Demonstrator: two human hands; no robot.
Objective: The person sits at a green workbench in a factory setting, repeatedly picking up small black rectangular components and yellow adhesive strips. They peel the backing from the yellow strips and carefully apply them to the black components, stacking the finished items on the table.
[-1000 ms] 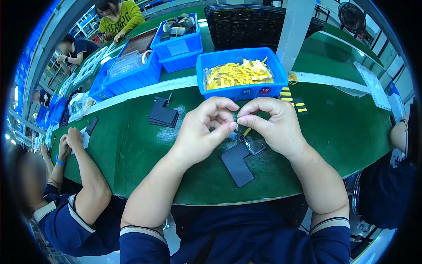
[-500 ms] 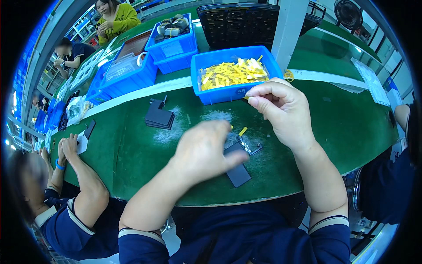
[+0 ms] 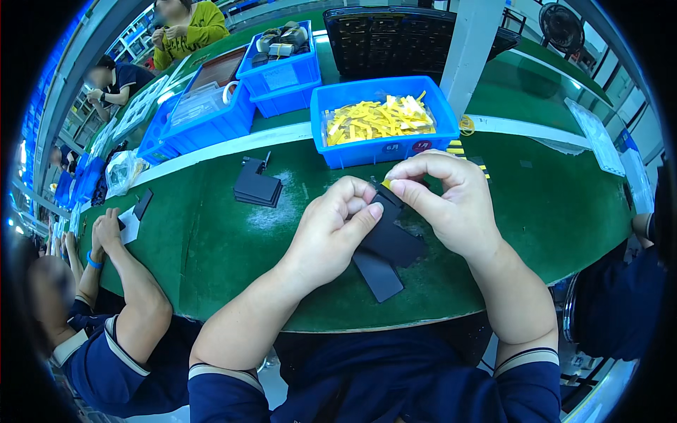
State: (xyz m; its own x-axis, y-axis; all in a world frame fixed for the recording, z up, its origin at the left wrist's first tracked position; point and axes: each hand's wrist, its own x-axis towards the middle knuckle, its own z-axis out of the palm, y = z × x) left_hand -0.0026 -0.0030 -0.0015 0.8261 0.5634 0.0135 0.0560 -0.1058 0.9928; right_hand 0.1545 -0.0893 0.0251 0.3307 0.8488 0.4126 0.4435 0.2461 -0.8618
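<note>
My left hand is closed, its thumb and fingers gripping the upper end of a flat black pack. Over the same end my right hand pinches a small yellow strip between thumb and forefinger. The strip touches or nearly touches the pack's edge; my fingertips partly hide the contact. A second flat black pack lies on the green table beneath the held one, partly covered by it. Further left, a small stack of similar black packs rests with a thin tab sticking up.
Beyond my hands stands a blue bin heaped with yellow strips. Yellow-and-black striped pieces lie beside its right corner. More blue bins and a white post stand farther back. At left, a co-worker's hands work at the table.
My left hand, blurred before, has steadied and now grips a black pack tilted above the lying one. My right hand has come down and left with the yellow strip to meet it.
</note>
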